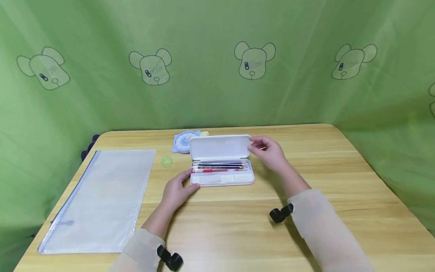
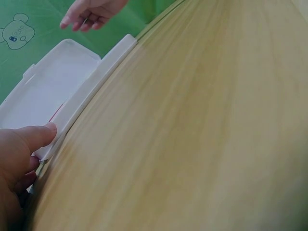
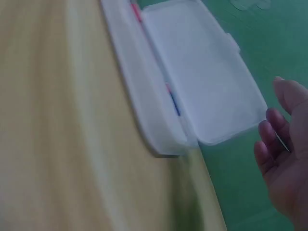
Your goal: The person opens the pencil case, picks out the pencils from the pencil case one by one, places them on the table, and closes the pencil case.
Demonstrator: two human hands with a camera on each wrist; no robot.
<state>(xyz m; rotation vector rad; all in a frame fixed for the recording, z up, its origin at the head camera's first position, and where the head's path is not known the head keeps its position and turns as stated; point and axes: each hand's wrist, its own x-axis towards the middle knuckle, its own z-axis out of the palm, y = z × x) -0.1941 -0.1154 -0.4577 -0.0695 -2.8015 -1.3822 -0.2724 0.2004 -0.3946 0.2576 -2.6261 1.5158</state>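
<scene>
A white pencil case [image 1: 222,180] lies on the table with its lid [image 1: 220,147] raised at the back. Inside are several dark pencils [image 1: 221,165] and a red one [image 1: 207,170]. My left hand [image 1: 176,190] grips the case's left end, its thumb [image 2: 41,136] on the front corner and the fingers round the side. At the lid's upper right edge is my right hand [image 1: 270,153], fingers loosely bent. In the right wrist view, the right hand's fingertips [image 3: 271,115] are right by the lid's corner, with nothing held between them and the thumb.
On the left lies a clear zip pouch [image 1: 102,200]. A small green ring [image 1: 166,162] sits between pouch and case. Behind the case's left end is a blue clock-like dial [image 1: 183,142], partly covered by the lid. A green curtain [image 1: 210,102] hangs behind the table [image 1: 238,230].
</scene>
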